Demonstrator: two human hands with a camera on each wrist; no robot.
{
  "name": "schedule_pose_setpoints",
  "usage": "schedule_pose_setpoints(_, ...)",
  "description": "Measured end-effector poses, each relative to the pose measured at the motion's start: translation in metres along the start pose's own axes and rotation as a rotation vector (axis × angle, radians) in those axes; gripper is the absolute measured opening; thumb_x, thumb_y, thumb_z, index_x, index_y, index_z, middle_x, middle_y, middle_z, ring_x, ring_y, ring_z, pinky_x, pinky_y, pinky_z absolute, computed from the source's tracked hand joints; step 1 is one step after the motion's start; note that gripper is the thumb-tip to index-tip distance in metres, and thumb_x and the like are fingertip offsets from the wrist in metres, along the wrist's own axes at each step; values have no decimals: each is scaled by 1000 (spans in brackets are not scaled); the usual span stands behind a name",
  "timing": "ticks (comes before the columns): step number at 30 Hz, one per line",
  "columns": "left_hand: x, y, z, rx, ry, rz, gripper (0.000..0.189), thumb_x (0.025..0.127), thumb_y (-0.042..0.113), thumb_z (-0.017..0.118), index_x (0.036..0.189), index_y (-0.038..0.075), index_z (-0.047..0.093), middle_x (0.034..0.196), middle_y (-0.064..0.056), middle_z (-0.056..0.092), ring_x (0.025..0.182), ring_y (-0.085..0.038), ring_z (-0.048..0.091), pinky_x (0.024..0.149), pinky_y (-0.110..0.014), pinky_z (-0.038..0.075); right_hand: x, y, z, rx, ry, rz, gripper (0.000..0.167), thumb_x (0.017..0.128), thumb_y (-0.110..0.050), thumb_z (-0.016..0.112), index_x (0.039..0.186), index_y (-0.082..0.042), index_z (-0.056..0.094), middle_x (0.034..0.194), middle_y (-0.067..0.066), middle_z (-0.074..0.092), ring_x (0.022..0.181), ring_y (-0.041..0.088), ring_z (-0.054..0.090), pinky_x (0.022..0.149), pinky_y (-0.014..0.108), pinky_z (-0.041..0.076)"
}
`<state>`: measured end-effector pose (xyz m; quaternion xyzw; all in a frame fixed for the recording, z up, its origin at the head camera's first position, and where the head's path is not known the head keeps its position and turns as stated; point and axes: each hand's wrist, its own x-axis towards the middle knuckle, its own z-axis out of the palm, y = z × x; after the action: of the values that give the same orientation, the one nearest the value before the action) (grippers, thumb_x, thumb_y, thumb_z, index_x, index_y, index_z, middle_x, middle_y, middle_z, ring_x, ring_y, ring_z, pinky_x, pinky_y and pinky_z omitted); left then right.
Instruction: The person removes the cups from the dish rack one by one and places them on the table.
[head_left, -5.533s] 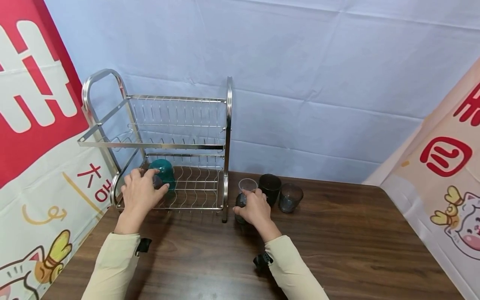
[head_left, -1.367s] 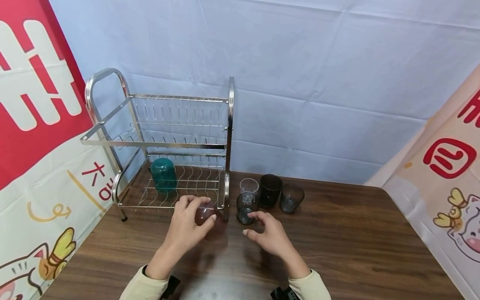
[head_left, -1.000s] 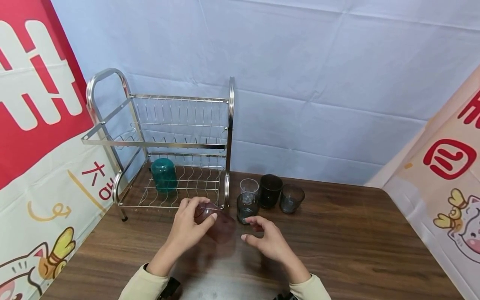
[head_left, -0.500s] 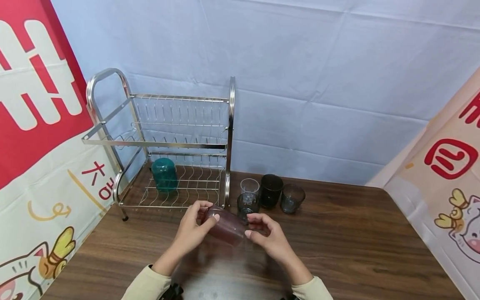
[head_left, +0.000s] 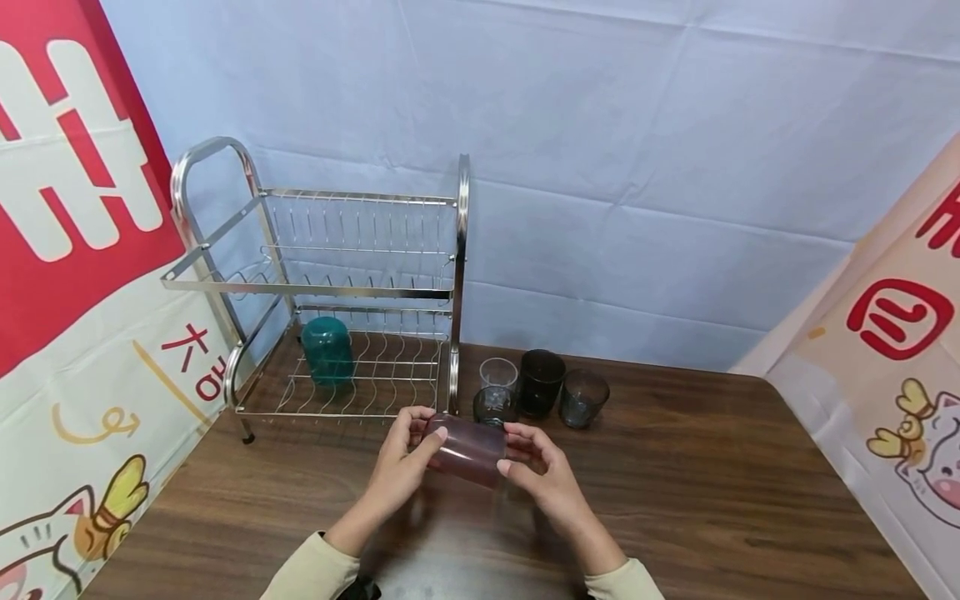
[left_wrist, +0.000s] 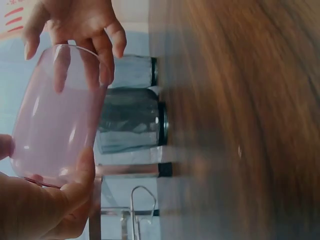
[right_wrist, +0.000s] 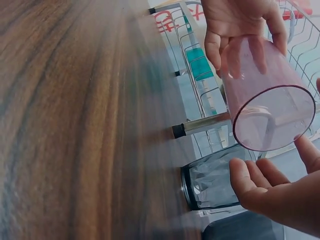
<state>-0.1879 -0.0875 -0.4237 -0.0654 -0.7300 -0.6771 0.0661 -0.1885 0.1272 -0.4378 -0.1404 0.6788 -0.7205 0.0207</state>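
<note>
My left hand (head_left: pixel 405 454) grips the base end of a see-through pink glass (head_left: pixel 468 450), thumb on the near side and fingers behind. The glass lies nearly sideways above the table, its mouth towards my right hand (head_left: pixel 549 479). That hand's fingers are loosely bent around the mouth. In the right wrist view one fingertip (right_wrist: pixel 299 140) meets the rim, while the lower fingers stand apart from the glass. Behind it, partly covered, is a dark faceted glass (right_wrist: pixel 210 182). A teal cup (head_left: pixel 327 350) stands upside down on the rack's lower shelf.
A two-tier metal dish rack (head_left: pixel 337 292) stands at the back left of the wooden table (head_left: pixel 712 475). Right of it, close together, are a clear glass (head_left: pixel 498 372), a black glass (head_left: pixel 540 383) and a smoky glass (head_left: pixel 583 398). A pale cloth (head_left: pixel 637 208) hangs behind.
My left hand has brought the pink glass right from the rack and tipped it from upside down to sideways. My right hand has left the dark faceted glass and come to the pink rim.
</note>
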Motion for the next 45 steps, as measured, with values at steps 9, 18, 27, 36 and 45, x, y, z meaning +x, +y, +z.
schedule_pose_setpoints(9,1,-11,17,-66,-17,-27,29,91,13,58,116,4,46,99,-15,50,74,-18,54,60,-43,52,-2,1,-6,81,16,47,55,80,0,63,132,0,45,118,21,45,102,31,51,71,36,50)
schedule_pose_setpoints(18,1,-13,22,-88,-48,-16,29,94,14,53,119,4,43,99,-13,51,65,-21,58,59,-43,52,-2,1,-4,103,56,-45,49,78,9,62,125,7,48,110,21,51,89,23,58,67,33,52)
schedule_pose_setpoints(27,-3,-4,9,277,-4,188,38,91,28,59,126,17,52,114,-11,50,98,-26,55,79,-42,43,-8,-5,-7,120,112,-69,48,77,11,62,123,10,48,107,20,52,87,21,59,65,33,53)
schedule_pose_setpoints(36,7,4,-7,533,3,297,36,81,25,70,114,11,62,102,-2,58,95,-20,55,76,-39,43,-8,-26,-16,-103,115,39,46,77,1,70,120,-4,58,107,18,56,92,29,56,62,35,52)
schedule_pose_setpoints(45,18,15,-28,760,60,363,39,77,29,73,113,14,65,107,-6,58,98,-24,57,76,-44,46,-2,-46,-38,-357,-32,83,47,77,-10,72,121,-3,57,107,20,60,91,28,58,69,32,50)
